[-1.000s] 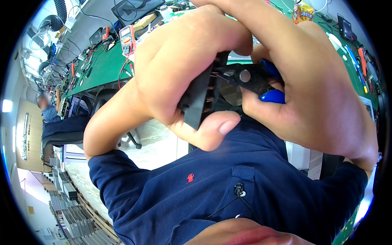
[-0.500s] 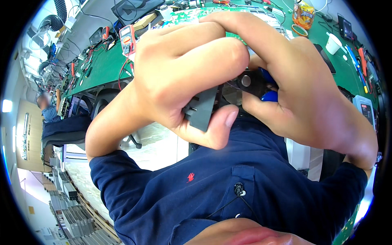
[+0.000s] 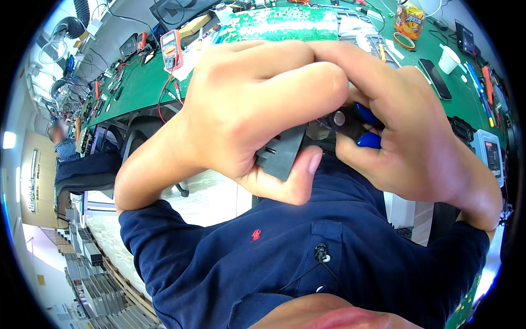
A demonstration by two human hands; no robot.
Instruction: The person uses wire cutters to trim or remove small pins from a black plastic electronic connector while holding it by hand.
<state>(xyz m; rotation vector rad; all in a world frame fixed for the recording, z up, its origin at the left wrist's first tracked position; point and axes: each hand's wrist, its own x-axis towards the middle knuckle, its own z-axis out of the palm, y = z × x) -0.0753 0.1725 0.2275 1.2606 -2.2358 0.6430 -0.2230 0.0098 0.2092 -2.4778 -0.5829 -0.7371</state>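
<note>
A: What are the left fingers doing?

B: The left hand point(image 3: 246, 104) is closed on a dark grey block point(image 3: 282, 156). Its fingers curl over the top, and the thumb bends along the near side. The block sits tilted between them, with small slots or pins on its left side, too small to tell which.

A: And the right hand point(image 3: 405, 126)?

B: Its fingers are wrapped around a pair of pliers point(image 3: 339, 118), the blue handles between the thumb and the bent fingers. The black head points toward the left fingers.

A: Are the tips on the block?

B: I can't tell. The left fingers hide them, so I can't say whether the pliers are biting or apart.

A: What lies past the fingers?

B: Straight beyond the left knuckles, a green circuit board point(image 3: 282, 24) on a green table point(image 3: 137, 90). Left of those knuckles, a red and white meter point(image 3: 171, 50). Beyond the right knuckles, a phone point(image 3: 435, 79), with a white cup point(image 3: 449, 60) just beside it and an orange snack bag point(image 3: 409, 22) farther out.

A: Nearer than the fingers?

B: The person's dark blue shirt point(image 3: 263, 263).
</note>
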